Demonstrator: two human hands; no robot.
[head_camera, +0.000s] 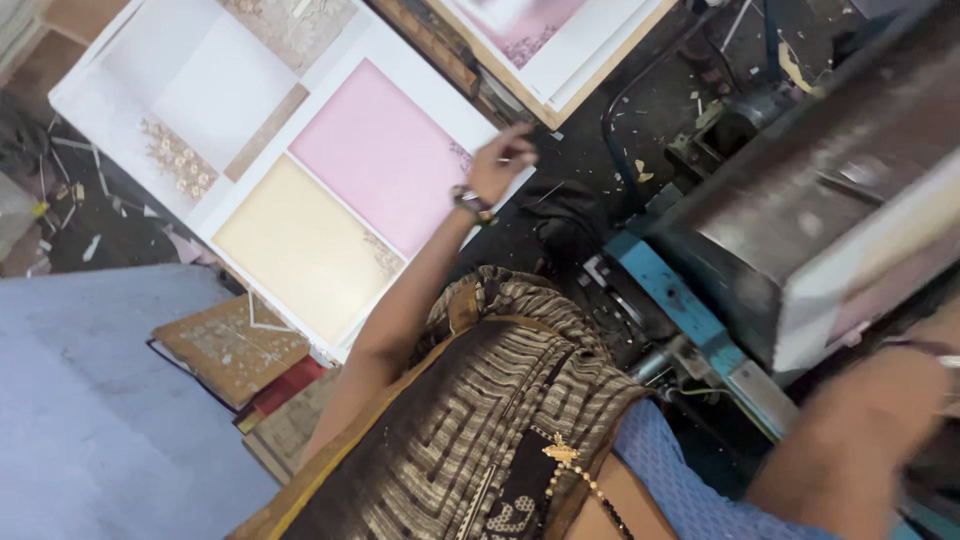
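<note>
Hands: left (503, 160) pinches glossy printed sheet (385, 160) (pink, cream panels); right (900, 400) blurred, grip unclear.

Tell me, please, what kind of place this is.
Probably a small printing or paper-finishing workshop. A stack of large printed sheets with pink and cream panels lies beside a heavy metal machine with a blue frame, and paper scraps litter the dark floor. The left hand touches the sheets.
</note>
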